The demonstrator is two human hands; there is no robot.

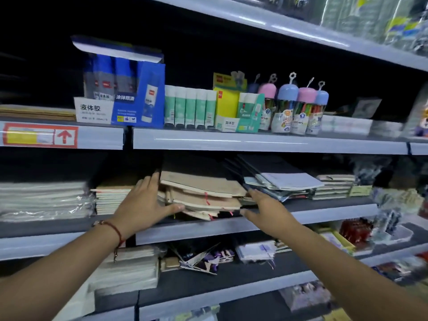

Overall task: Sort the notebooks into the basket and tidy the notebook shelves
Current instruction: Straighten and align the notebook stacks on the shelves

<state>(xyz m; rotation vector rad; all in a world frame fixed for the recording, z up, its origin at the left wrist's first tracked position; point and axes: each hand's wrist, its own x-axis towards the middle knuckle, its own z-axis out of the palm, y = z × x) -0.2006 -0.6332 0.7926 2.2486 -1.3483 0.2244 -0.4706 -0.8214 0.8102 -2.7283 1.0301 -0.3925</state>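
Left hand (143, 202) and right hand (266, 208), fingers straight and spread, flanked the slumped kraft-paper notebook stack (203, 193), touching its soft edges.

A stationery shop: tiered retail shelves (254, 142) carry boxed glue sticks (190, 107) at centre, a price label (40, 136) at left, and stacked notebooks (203, 195) below.

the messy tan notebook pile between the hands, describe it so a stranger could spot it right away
Find the middle shelf, below the one with the glue sticks. Between the left hand and right hand lies the tan notebook pile. Unlike the squared stack of notebooks to its left, its kraft covers are fanned askew, with red ribbon markers hanging out.
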